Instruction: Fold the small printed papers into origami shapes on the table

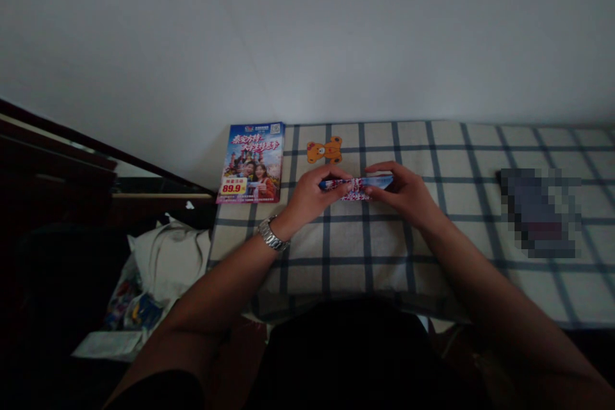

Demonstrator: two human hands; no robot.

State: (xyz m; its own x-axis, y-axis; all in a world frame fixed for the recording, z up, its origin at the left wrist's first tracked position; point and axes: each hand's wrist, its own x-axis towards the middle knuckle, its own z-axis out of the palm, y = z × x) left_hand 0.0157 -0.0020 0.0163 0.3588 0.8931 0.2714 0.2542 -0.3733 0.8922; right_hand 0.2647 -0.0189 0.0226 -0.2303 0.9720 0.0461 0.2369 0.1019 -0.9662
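Over checked tbl (442, 166), toward left edge: folded leaflet (357, 187) pinched btwn my L hand (314, 195) & R hand (406, 195), one per end. Long axis side to side, approx. parallel to far edge; neither hand nearer (flyer pile (254, 154): far-left corner).

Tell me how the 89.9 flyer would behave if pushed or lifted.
Lying flat, the flyer would probably slide rather than roll or tip. It looks like printed paper, so it may flex if lifted by one corner.
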